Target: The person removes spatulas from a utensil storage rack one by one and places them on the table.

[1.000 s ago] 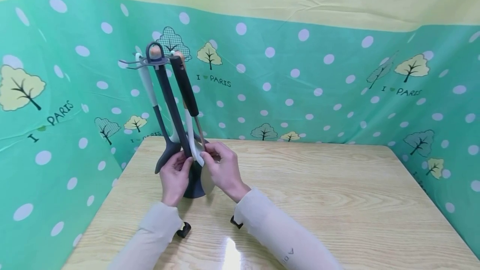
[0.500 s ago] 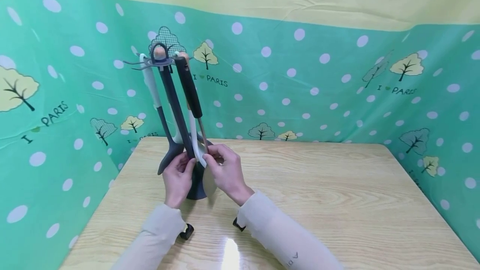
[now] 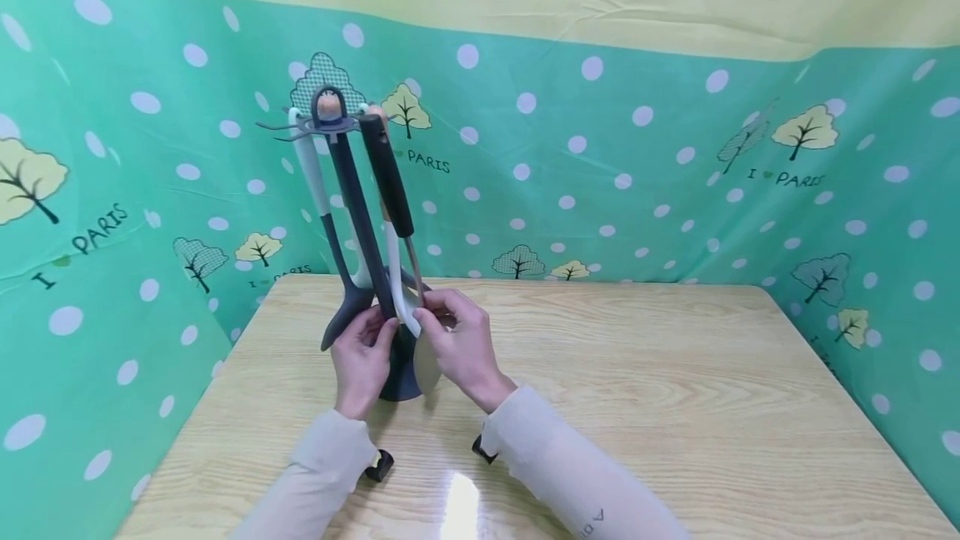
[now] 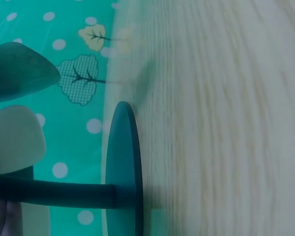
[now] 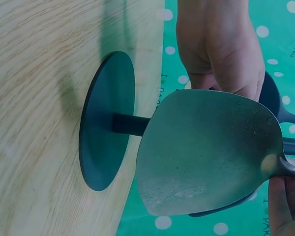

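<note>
A dark utensil stand [image 3: 352,198] with a round base [image 5: 108,123] is hung with several kitchen utensils. My left hand [image 3: 362,365] grips its pole [image 4: 64,192] low down; in the right wrist view that hand [image 5: 221,44] is partly behind a metal spatula [image 5: 206,152]. This spatula has a black handle [image 3: 386,177], and my right hand [image 3: 465,348] pinches its thin metal shaft below the handle. On the left hangs a dark-headed utensil [image 3: 348,311] with a pale handle. A white utensil [image 3: 401,294] hangs between the pole and the spatula; its head is partly hidden.
The light wood table [image 3: 637,382] extends to the right of the stand. A green dotted curtain [image 3: 570,157] hangs behind the table and along both sides. Thin hooks [image 3: 288,130] stick out at the stand's top left.
Both hands and the stand with its utensils have shifted a little to the right relative to the table. Both grips look the same, and the view has turned slightly.
</note>
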`<state>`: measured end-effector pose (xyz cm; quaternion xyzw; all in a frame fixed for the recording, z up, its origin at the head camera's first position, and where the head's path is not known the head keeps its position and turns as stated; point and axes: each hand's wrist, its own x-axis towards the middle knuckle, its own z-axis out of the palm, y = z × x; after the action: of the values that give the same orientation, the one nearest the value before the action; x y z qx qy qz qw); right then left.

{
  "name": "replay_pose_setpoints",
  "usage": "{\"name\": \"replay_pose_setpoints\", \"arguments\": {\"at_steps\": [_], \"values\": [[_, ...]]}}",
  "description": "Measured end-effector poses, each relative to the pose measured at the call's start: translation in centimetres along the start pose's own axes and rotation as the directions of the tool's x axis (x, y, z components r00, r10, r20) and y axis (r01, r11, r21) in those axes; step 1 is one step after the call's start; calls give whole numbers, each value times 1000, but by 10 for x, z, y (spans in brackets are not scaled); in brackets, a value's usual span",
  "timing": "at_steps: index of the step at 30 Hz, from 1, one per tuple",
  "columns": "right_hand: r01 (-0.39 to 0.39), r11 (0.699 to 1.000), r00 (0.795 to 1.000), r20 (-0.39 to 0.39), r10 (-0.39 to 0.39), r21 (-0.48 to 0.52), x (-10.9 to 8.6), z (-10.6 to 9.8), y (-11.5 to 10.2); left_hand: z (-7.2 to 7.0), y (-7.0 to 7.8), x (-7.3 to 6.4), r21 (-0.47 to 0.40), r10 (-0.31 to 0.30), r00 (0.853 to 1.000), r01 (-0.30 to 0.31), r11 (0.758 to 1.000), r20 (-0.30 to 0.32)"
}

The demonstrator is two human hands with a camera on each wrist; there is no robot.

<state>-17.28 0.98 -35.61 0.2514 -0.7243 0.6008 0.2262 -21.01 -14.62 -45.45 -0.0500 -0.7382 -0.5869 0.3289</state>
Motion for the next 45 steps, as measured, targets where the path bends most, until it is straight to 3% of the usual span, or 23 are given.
{"name": "replay_pose_setpoints", "arguments": {"at_steps": [3,8,10,14,32,35,42,45], "values": [[-14,1000,1000,-2,14,-2,-1,-1,1,3,3,-1,-10,5,1000,-5,1000,7],[-21,1000,1000,-4,21,-8,-2,-5,1,5,27,-3,3,-2,1000,2,1000,20],[-25,1000,1000,-5,25,-14,-2,-6,1,6,26,-4,2,0,1000,0,1000,20],[-24,999,1000,-13,24,-21,-3,-8,0,10,5,-4,-17,4,1000,-4,1000,17],[-8,1000,999,-35,8,-14,-6,-14,2,18,8,-8,-41,6,999,-5,999,31],[-11,1000,999,-36,11,-15,-7,-16,3,19,14,-9,-29,4,999,-3,1000,33],[-13,999,999,-47,11,-32,-8,-18,4,19,45,-12,-20,26,999,-25,999,39],[-17,999,999,-48,15,-36,-9,-20,4,20,47,-13,-18,29,999,-29,999,39]]}}
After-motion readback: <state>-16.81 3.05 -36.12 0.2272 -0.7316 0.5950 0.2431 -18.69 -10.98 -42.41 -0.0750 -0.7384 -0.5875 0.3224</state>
